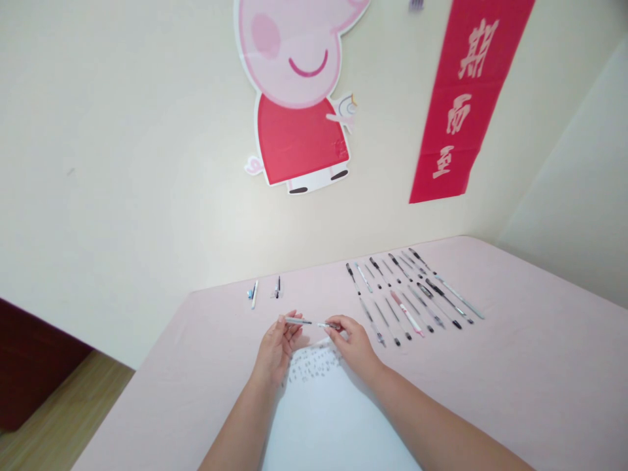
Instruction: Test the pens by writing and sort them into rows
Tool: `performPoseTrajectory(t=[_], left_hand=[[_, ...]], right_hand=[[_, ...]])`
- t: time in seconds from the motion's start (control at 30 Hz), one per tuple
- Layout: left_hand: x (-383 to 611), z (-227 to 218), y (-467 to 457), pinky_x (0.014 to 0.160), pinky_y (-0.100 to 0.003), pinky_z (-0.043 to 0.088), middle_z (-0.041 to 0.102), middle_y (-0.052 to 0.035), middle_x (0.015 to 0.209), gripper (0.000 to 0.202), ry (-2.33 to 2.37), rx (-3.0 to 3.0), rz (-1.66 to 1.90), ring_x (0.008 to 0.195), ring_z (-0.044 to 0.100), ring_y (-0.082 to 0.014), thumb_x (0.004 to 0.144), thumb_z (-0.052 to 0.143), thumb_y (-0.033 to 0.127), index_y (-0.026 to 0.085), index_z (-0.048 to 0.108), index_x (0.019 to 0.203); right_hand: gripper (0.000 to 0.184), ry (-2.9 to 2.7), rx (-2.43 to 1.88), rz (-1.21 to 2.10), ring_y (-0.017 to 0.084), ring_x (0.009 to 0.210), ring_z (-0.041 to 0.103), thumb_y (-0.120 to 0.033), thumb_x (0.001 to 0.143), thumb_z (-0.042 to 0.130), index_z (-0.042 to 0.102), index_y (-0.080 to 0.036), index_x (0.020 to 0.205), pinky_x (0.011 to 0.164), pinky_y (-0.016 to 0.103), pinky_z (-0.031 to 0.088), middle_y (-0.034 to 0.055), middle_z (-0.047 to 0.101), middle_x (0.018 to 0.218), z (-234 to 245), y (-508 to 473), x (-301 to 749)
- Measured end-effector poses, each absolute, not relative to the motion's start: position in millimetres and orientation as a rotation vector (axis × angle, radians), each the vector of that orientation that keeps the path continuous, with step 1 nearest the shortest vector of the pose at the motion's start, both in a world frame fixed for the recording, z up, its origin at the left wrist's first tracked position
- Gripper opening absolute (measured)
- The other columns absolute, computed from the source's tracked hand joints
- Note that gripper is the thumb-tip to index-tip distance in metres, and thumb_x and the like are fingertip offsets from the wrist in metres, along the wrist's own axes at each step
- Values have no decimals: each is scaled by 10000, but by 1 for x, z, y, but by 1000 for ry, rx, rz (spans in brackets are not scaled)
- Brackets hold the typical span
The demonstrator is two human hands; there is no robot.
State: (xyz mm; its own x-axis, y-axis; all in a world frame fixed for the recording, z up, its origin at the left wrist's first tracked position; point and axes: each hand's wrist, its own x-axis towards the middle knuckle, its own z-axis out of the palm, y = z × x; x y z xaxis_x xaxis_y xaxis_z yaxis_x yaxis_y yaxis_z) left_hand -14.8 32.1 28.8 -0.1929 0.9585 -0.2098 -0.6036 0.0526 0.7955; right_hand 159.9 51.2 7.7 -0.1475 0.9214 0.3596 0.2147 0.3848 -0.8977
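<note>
My left hand point(277, 347) and my right hand point(354, 341) hold a slim pen point(310, 322) between them, level above the pink table point(515, 366). The left fingers pinch its grey left end, the right fingers pinch its right end. Whether the pen is in one piece or two I cannot tell. Under my hands lies a white sheet of paper point(324, 412) with lines of small writing at its far end.
A row of several pens point(412, 294) lies to the right of my hands. Two small pens or pen parts point(254, 293) point(277, 286) lie near the table's far edge. A cartoon pig cutout point(299, 98) and a red banner point(466, 98) hang on the wall.
</note>
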Motion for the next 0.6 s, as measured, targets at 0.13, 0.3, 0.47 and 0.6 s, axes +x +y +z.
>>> performPoseTrajectory(t=[0.13, 0.3, 0.47, 0.6], left_hand=[[-15, 28, 33, 727, -212, 528, 691, -55, 909, 254, 948, 486, 1555, 810, 664, -122, 818, 594, 346, 153, 639, 976], [-19, 25, 36, 647, -182, 508, 658, -11, 801, 202, 1052, 422, 1699, 718, 644, -87, 781, 635, 335, 175, 624, 903], [-23, 20, 37, 608, -162, 480, 635, 6, 723, 194, 1135, 465, 1761, 644, 606, -65, 721, 677, 303, 153, 609, 823], [-24, 17, 36, 592, -165, 462, 620, 10, 717, 224, 1175, 489, 1737, 645, 591, -70, 686, 695, 318, 157, 601, 809]], right_hand=[[199, -1431, -1017, 1036, 186, 726, 575, -337, 757, 581, 631, -163, 838, 680, 307, 452, 57, 642, 780, 9, 55, 162], [234, -1283, -1023, 1097, 175, 701, 563, -376, 712, 633, 624, -166, 814, 650, 293, 446, 41, 624, 756, 10, 58, 165], [245, -1205, -1007, 1116, 164, 688, 550, -392, 702, 649, 622, -177, 815, 630, 283, 438, 37, 623, 770, 10, 60, 166], [249, -1154, -1000, 1165, 145, 639, 527, -403, 718, 646, 620, -186, 837, 586, 265, 426, 18, 605, 733, 8, 60, 166]])
